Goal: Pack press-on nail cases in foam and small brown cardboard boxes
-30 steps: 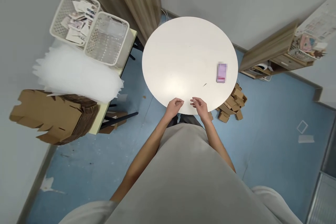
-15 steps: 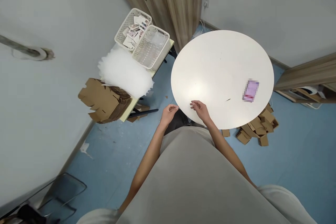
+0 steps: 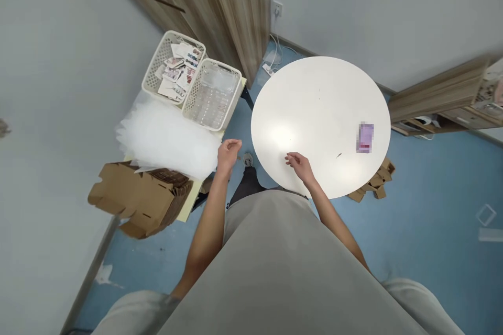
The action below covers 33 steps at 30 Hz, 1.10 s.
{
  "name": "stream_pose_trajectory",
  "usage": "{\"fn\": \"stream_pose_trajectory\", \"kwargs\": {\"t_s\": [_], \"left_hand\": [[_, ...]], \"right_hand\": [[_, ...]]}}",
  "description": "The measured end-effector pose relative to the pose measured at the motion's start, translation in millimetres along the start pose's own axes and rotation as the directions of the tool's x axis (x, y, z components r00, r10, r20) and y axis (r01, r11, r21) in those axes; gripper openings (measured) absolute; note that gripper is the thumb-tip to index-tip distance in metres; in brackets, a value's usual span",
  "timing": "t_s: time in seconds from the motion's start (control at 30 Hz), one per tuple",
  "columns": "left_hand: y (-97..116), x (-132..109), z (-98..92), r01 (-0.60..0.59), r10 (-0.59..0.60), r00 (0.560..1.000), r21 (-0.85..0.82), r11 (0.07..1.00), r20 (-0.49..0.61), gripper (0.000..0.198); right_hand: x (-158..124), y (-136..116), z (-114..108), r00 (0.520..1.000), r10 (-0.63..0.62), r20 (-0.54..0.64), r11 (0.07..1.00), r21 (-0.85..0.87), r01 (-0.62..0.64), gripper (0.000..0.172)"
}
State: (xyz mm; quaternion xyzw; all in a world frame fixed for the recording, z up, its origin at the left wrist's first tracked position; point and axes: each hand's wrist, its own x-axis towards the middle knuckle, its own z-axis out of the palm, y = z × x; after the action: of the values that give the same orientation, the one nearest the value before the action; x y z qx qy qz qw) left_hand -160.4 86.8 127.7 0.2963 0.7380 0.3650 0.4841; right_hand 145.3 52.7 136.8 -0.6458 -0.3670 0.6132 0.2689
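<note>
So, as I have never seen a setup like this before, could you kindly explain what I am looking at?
There is no machine here: a person works with bare hands, seen from a camera on their own head, looking forward and down. The left hand is beside the white sheets, its fingers curled; the right hand is over the round table. I see nothing held in either. On the round table lies a purple item, too blurred to identify. The side table bears two baskets, the sheets and flattened cardboard.
</note>
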Motion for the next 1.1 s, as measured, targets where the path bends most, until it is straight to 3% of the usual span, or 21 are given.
{"fn": "stream_pose_trajectory", "kwargs": {"t_s": [0.13,0.27,0.4,0.53,0.7,0.83,0.97,1.03,1.1], "left_hand": [[39,74,-26.5,-0.130,0.130,0.992,0.002,0.992,-0.001,0.019],[82,149,-37.3,-0.229,0.233,0.972,0.108,0.967,-0.025,0.032],[120,211,-18.8,-0.352,0.373,0.928,0.318,0.880,-0.005,0.058],[136,235,10.0,-0.279,0.304,0.952,0.490,0.825,0.032,0.079],[137,234,16.4,-0.257,0.309,0.951,0.544,0.798,-0.004,0.079],[133,214,0.0,-0.320,0.341,0.940,0.372,0.871,0.010,0.087],[113,156,-14.0,-0.336,0.322,0.915,0.019,0.942,0.242,0.095],[100,117,-16.1,-0.232,0.249,0.894,-0.091,0.969,0.372,0.095],[87,78,-14.4,-0.091,0.145,0.856,-0.132,0.987,0.497,0.094]], "right_hand": [[3,-27,46,0.997,-0.016,-0.074,1.000,0.026,0.018,0.037],[1,-38,96,0.989,-0.026,-0.147,0.998,0.056,0.035,0.041],[-7,-38,129,0.982,0.030,-0.188,0.994,0.106,-0.010,0.044],[-15,-43,137,0.967,0.056,-0.249,0.992,0.120,-0.026,0.048],[-19,-52,125,0.936,0.045,-0.349,0.992,0.129,0.001,0.052],[-17,-56,116,0.929,0.023,-0.370,0.996,0.091,0.011,0.049],[-8,-63,109,0.961,-0.040,-0.275,0.997,0.054,0.058,0.049],[-2,-70,106,0.977,-0.101,-0.189,0.994,0.021,0.106,0.054],[2,-75,104,0.979,-0.175,-0.104,0.985,-0.016,0.175,0.073]]}}
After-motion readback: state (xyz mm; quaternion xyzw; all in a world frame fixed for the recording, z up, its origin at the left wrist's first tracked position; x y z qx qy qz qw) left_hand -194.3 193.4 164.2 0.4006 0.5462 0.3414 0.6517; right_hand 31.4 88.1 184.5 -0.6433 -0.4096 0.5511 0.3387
